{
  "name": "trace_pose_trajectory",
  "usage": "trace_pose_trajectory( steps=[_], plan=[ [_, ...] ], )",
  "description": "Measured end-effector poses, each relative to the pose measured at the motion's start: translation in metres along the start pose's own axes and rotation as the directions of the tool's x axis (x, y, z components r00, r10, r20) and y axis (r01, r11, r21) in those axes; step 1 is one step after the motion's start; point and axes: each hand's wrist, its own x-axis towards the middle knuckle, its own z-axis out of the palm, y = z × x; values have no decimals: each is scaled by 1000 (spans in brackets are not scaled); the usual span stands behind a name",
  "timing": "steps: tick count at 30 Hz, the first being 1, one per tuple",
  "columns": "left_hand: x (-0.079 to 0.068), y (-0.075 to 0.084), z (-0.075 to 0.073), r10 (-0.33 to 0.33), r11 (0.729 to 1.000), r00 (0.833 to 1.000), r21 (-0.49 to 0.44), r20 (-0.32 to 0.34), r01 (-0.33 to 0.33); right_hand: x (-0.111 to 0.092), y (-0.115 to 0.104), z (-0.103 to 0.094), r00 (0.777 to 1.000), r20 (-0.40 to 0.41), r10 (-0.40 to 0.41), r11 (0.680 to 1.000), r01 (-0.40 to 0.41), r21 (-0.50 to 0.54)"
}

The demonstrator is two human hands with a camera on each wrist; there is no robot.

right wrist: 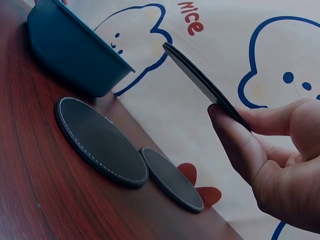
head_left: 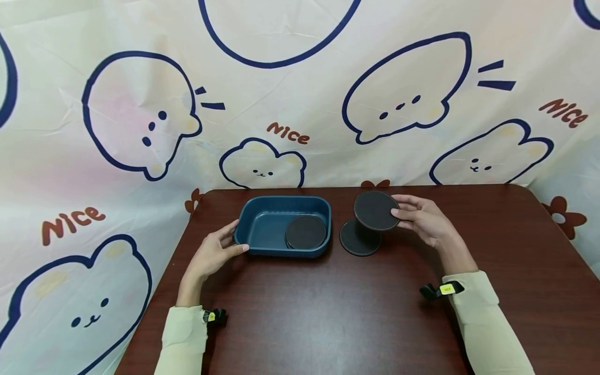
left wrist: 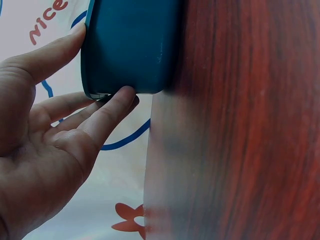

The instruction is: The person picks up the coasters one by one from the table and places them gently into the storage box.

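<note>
My right hand (head_left: 427, 221) pinches a round black coaster (head_left: 372, 209) between thumb and fingers, above the table. In the right wrist view it is seen nearly edge-on, its pale face towards the blue dish. Two more black coasters with pale stitched rims lie below: a nearer coaster (right wrist: 102, 142) and a farther coaster (right wrist: 172, 179). In the head view the held coaster hides the farther one. My left hand (head_left: 216, 252) holds the left end of a deep blue rectangular dish (head_left: 262, 252), thumb and fingers spread across that end. Inside the dish, at its right, lie stacked black coasters (head_left: 305, 232).
Everything stands on a dark reddish-brown wooden table (head_left: 328, 312). Behind its far edge hangs a pale cloth (head_left: 328, 104) with cartoon drawings. Small black devices are strapped at both sleeves, one on the left wrist (head_left: 215, 316) and one on the right wrist (head_left: 440, 290).
</note>
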Motion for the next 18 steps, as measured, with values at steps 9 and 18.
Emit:
trace_pose_trajectory(
  steps=[9,18],
  plan=[
    [1,0,1,2,1000,1000,3,5,-2,3,2,16,1000,3,5,1000,-5,3],
    [0,1,0,-10,1000,1000,-4,2,10,9,5,31,1000,20,-13,1000,13,-9]
  ],
)
